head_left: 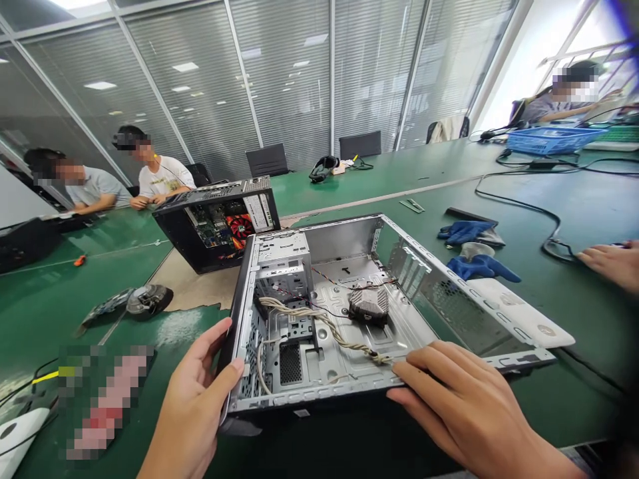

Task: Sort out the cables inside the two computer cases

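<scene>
An opened computer case [327,392] lies on its side in front of me, its metal inside facing up. My left hand [192,402] grips the left front corner, thumb on the metal rim and fingers on the dark outer panel. On the near edge, my right hand [462,399] has its fingertips over the rim and its thumb below. Inside the case lie a twisted bundle of beige cables [332,329], thin coloured wires, and a finned CPU cooler [368,303] resting on the floor of the case.
Behind stands another computer case [180,229] with a red fan. Blue gloves [482,266] and a white flat device [519,313] lie right, near another person's hand [612,263]. A blue basket [554,141] and black cables are farther back. Several people sit around the green table [349,193].
</scene>
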Action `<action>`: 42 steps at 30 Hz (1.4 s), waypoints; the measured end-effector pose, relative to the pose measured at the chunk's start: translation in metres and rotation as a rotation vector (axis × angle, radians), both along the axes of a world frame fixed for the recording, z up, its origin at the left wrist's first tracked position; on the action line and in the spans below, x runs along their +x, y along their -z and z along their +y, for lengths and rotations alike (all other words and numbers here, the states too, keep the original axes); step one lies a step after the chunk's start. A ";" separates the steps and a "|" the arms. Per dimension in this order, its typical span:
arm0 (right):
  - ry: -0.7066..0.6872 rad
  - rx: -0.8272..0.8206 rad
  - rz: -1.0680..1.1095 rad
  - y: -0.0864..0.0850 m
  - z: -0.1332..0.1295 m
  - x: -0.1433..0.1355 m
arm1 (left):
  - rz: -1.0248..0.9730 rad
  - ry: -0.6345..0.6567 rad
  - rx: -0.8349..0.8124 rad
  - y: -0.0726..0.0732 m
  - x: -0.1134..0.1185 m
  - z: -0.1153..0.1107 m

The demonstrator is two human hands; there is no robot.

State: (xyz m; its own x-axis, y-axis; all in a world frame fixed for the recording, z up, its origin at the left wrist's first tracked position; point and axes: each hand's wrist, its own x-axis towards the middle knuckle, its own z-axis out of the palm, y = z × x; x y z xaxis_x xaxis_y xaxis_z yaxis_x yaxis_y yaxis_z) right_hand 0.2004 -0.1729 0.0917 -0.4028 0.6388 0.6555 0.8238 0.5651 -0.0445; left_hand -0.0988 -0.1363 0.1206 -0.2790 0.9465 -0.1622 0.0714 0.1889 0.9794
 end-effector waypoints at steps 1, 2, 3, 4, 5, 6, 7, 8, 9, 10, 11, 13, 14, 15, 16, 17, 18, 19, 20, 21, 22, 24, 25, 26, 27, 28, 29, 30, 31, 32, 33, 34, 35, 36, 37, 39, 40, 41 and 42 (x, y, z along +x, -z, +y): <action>0.007 0.006 -0.002 0.002 0.001 0.002 | -0.008 0.009 0.003 0.001 0.001 0.002; 0.020 0.007 -0.004 0.004 0.002 0.004 | -0.016 0.021 0.009 0.002 0.002 0.005; 0.030 0.007 -0.006 0.006 0.004 0.007 | -0.023 0.037 0.018 0.003 0.004 0.009; 0.042 0.004 -0.009 0.008 0.006 0.010 | -0.026 0.056 0.031 0.004 0.006 0.013; 0.059 0.002 -0.008 0.010 0.009 0.015 | -0.030 0.082 0.051 0.005 0.009 0.019; 0.072 0.009 -0.002 0.011 0.012 0.019 | -0.027 0.107 0.059 0.007 0.013 0.025; 0.079 0.014 -0.007 0.012 0.015 0.024 | -0.021 0.134 0.064 0.008 0.016 0.031; 0.088 0.033 -0.009 0.012 0.017 0.027 | -0.015 0.160 0.073 0.009 0.020 0.037; 0.114 0.049 -0.003 0.013 0.019 0.029 | -0.009 0.192 0.084 0.010 0.023 0.042; 0.151 0.062 0.010 0.014 0.021 0.030 | 0.003 0.228 0.098 0.012 0.026 0.046; 0.200 0.075 0.023 0.015 0.021 0.029 | 0.036 0.274 0.127 0.013 0.027 0.049; 0.300 0.076 0.038 0.018 0.021 0.022 | 0.186 0.398 0.200 0.016 0.029 0.050; 0.310 0.054 0.028 0.021 0.020 0.017 | 0.289 0.461 0.217 0.017 0.029 0.050; 0.301 0.021 0.003 0.023 0.021 0.012 | 0.372 0.500 0.230 0.018 0.028 0.049; 0.300 -0.003 -0.020 0.026 0.022 0.007 | 0.434 0.520 0.239 0.019 0.028 0.049; 0.316 -0.012 -0.031 0.029 0.024 0.003 | 0.476 0.524 0.244 0.020 0.029 0.049; 0.341 -0.012 -0.028 0.031 0.027 0.001 | 0.500 0.520 0.249 0.020 0.030 0.050; 0.370 -0.014 -0.024 0.033 0.030 0.000 | 0.516 0.520 0.249 0.020 0.032 0.051; 0.398 -0.011 -0.018 0.035 0.034 0.001 | 0.524 0.519 0.247 0.020 0.035 0.052; 0.420 -0.009 -0.010 0.037 0.038 0.003 | 0.528 0.525 0.243 0.020 0.038 0.054; 0.432 -0.013 -0.006 0.037 0.041 0.006 | 0.526 0.527 0.246 0.019 0.042 0.056; 0.436 -0.026 0.002 0.038 0.046 0.014 | 0.512 0.540 0.250 0.017 0.051 0.059; 0.443 -0.025 0.001 0.037 0.048 0.018 | 0.500 0.550 0.251 0.016 0.055 0.059; 0.456 -0.017 -0.005 0.037 0.048 0.021 | 0.484 0.557 0.245 0.016 0.058 0.059; 0.466 -0.007 -0.015 0.036 0.048 0.023 | 0.467 0.563 0.236 0.015 0.060 0.059; 0.473 0.004 -0.024 0.035 0.048 0.025 | 0.453 0.566 0.228 0.015 0.062 0.059; 0.474 0.014 -0.033 0.035 0.048 0.025 | 0.443 0.566 0.222 0.014 0.063 0.058; 0.471 0.021 -0.037 0.035 0.048 0.025 | 0.440 0.565 0.220 0.015 0.063 0.058; 0.467 0.026 -0.036 0.035 0.048 0.025 | 0.440 0.564 0.221 0.015 0.062 0.058; 0.467 0.031 -0.033 0.036 0.048 0.024 | 0.439 0.564 0.222 0.015 0.062 0.058; 0.467 0.037 -0.028 0.037 0.048 0.024 | 0.436 0.567 0.219 0.015 0.061 0.058; 0.468 0.041 -0.023 0.038 0.048 0.024 | 0.425 0.570 0.212 0.015 0.060 0.057; 0.469 0.047 -0.018 0.039 0.047 0.023 | 0.411 0.575 0.200 0.016 0.060 0.057; 0.465 0.054 -0.011 0.040 0.046 0.024 | 0.396 0.579 0.187 0.016 0.059 0.057; 0.462 0.060 -0.003 0.041 0.045 0.024 | 0.385 0.583 0.178 0.016 0.059 0.057; 0.458 0.069 0.019 0.044 0.042 0.027 | 0.395 0.593 0.186 0.016 0.061 0.057; 0.464 0.069 0.028 0.045 0.041 0.029 | 0.412 0.599 0.204 0.016 0.062 0.058; 0.470 0.071 0.034 0.047 0.040 0.032 | 0.430 0.607 0.229 0.016 0.064 0.059; 0.474 0.074 0.043 0.048 0.040 0.035 | 0.446 0.611 0.255 0.017 0.066 0.060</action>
